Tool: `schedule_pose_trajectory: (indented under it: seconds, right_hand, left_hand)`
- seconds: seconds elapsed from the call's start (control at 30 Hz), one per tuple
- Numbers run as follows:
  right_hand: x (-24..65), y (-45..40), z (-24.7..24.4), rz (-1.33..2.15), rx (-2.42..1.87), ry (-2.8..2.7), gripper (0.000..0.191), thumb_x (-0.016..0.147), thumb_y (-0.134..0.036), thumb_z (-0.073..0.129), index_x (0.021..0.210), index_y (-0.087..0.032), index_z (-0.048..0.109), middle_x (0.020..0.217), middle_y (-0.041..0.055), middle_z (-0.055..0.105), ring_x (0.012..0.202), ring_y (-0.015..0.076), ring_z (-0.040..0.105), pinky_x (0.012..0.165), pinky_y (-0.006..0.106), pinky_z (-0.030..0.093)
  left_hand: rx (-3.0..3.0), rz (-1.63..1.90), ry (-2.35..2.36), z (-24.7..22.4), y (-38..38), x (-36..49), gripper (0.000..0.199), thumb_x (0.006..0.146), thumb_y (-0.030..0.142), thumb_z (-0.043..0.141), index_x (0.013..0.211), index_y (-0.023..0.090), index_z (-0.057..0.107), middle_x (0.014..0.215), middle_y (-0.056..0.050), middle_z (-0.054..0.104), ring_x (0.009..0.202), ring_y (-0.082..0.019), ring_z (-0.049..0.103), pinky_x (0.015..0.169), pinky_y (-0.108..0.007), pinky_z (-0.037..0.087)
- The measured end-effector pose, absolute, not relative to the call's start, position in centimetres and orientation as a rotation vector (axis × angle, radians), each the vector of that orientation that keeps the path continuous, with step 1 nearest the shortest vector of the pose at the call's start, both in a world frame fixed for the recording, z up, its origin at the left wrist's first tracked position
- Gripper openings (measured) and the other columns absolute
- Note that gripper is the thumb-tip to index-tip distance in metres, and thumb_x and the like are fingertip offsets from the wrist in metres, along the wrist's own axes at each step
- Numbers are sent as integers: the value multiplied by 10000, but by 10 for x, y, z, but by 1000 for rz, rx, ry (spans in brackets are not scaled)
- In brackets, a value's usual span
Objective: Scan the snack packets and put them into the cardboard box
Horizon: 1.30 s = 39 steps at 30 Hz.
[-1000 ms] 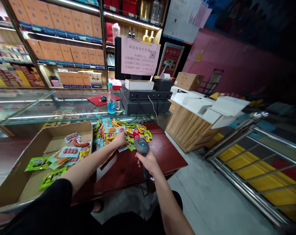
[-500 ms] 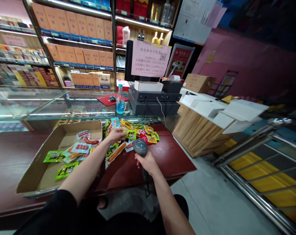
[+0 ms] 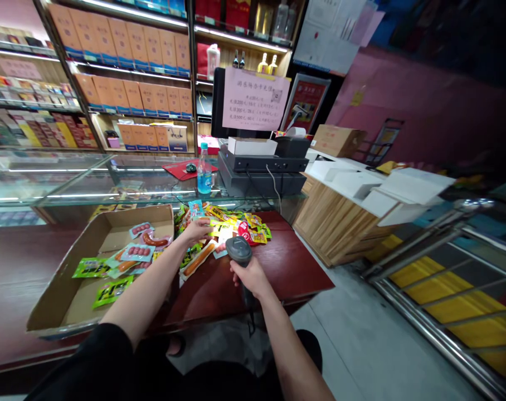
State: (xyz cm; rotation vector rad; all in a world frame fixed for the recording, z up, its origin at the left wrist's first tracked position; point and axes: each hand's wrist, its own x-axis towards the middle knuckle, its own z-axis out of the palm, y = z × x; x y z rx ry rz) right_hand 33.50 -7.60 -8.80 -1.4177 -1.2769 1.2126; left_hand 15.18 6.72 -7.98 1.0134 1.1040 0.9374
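My left hand pinches the end of a green-yellow snack packet above the pile of packets. In my right hand is a dark handheld scanner, its head tilted toward that packet. Bright light falls on the packet and the things just below it. A packaged sausage lies on the red-brown table near my left hand. To the left, a cardboard tray holds several packets, among them a green one and a light blue one with round pieces. A red round item lies in the pile.
Behind the table is a glass counter with a blue-capped bottle, a mouse and a monitor with a pink sign. Shelves of boxes stand behind. White boxes sit on a wooden cabinet at right, near a metal railing.
The scanner's light now shines on the packet in my left hand; earlier the packet was unlit. Both hands have hardly moved, and the view has shifted slightly.
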Motion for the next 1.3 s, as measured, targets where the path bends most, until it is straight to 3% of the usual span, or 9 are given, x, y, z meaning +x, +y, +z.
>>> schedule_pose_trajectory:
  seconds: [0.23, 0.43, 0.73, 0.93, 1.3]
  right_hand:
    - [335, -76, -88, 1213, -1443, -1265, 189, 711, -313, 608, 609, -156, 577, 410, -30, 538, 329, 95, 488, 353, 192, 401]
    - [332, -71, -88, 1234, -1428, -1261, 207, 701, -342, 630, 624, -158, 573, 420, -30, 542, 335, 97, 494, 364, 202, 422]
    - [308, -60, -86, 1337, -1337, -1293, 231, 669, -366, 670, 649, -174, 544, 469, -17, 566, 350, 97, 492, 357, 218, 429]
    - [296, -58, -87, 1371, -1317, -1378, 222, 700, -362, 653, 626, -173, 561, 421, -17, 541, 338, 105, 489, 373, 224, 423]
    - [325, -65, -85, 1304, -1365, -1266, 181, 690, -331, 656, 660, -172, 575, 456, -11, 570, 350, 109, 504, 360, 221, 427]
  left_hand:
    - [996, 926, 1138, -78, 66, 153, 375, 527, 185, 848, 832, 124, 638, 715, -12, 678, 591, -114, 646, 553, -214, 541]
    - [1016, 987, 1138, -67, 68, 143, 440, 462, 239, 879, 800, 121, 623, 719, -20, 680, 639, -139, 654, 583, -257, 558]
    - [1167, 1162, 1329, -20, 44, 17, 492, 409, 367, 883, 774, 123, 662, 741, -36, 682, 663, -141, 636, 620, -268, 547]
    - [1195, 1237, 1528, 1, 10, -36, 551, 464, 447, 851, 878, 113, 709, 726, -56, 691, 626, -128, 617, 580, -228, 505]
    - [1366, 978, 1375, -26, 41, 58, 494, 519, 482, 816, 863, 141, 719, 736, -39, 691, 597, -113, 603, 599, -231, 503]
